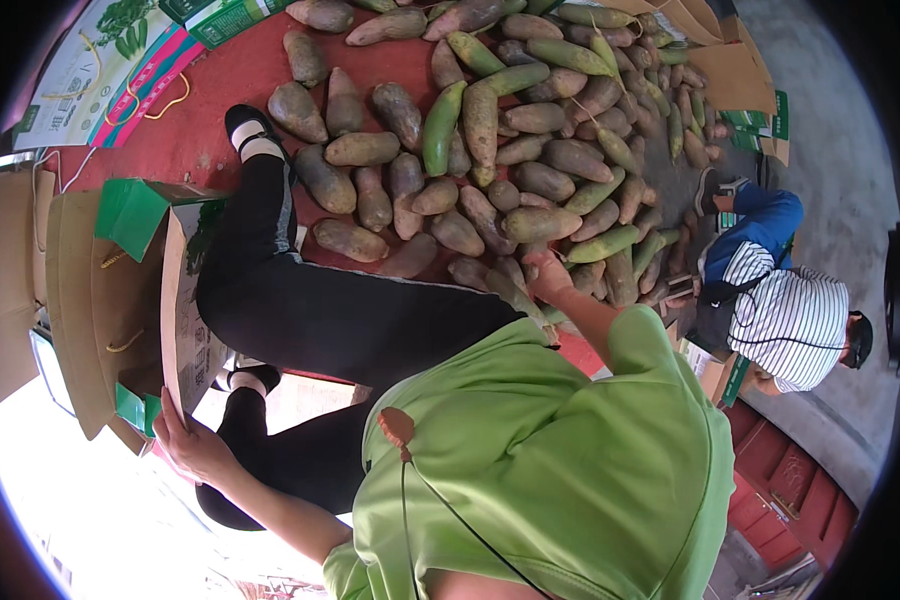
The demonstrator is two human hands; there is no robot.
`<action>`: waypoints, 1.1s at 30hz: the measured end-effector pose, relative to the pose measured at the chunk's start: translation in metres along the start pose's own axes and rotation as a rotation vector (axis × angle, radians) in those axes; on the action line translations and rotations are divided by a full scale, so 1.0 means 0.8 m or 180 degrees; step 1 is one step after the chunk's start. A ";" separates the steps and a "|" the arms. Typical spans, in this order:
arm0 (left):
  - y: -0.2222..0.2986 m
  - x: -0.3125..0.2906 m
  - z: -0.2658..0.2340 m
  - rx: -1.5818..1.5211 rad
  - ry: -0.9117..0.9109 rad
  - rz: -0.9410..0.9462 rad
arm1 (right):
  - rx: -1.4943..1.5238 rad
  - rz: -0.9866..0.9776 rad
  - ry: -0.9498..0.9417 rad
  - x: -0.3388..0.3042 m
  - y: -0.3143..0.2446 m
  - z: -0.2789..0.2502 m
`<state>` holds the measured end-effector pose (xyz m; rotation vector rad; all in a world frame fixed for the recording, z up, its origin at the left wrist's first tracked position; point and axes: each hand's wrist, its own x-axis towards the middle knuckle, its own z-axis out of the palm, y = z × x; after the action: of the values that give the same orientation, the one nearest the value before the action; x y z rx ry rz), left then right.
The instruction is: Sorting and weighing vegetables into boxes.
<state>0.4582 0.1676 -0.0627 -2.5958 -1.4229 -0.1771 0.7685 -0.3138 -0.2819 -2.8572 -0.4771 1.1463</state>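
Observation:
My left hand [192, 445] is closed on the lower edge of an open cardboard box [175, 315] with green flaps, beside my bent leg. The box stands at the left, and most of its inside is hidden from me. My right hand [550, 278] reaches into a big heap of radishes, its fingers close against a thick brownish radish [542, 224]. I cannot make out whether those fingers grip it. The heap mixes dull purple-brown roots with greener ones, such as a long green radish [442, 130].
A red ground sheet [240, 75] lies under the radishes. Printed cartons with yellow cord handles [110, 70] stand at the upper left. At the right a co-worker in a striped shirt [785, 310] sits near the heap. Another open carton [725, 70] is at the upper right.

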 end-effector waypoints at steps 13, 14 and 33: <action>0.000 0.000 0.008 -0.0014 0.0177 0.0097 | 0.2850 0.1656 0.0944 0.060 0.068 -0.036; 0.000 0.000 0.009 -0.0048 0.0209 0.0124 | 0.2850 0.1649 0.0929 0.063 0.072 -0.040; 0.019 0.000 -0.016 -0.0148 -0.0143 -0.0481 | 0.4433 0.3439 0.0126 0.142 0.025 -0.017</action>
<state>0.4711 0.1572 -0.0515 -2.5437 -1.6506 -0.1750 0.8609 -0.2988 -0.3514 -1.6576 1.4212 0.8050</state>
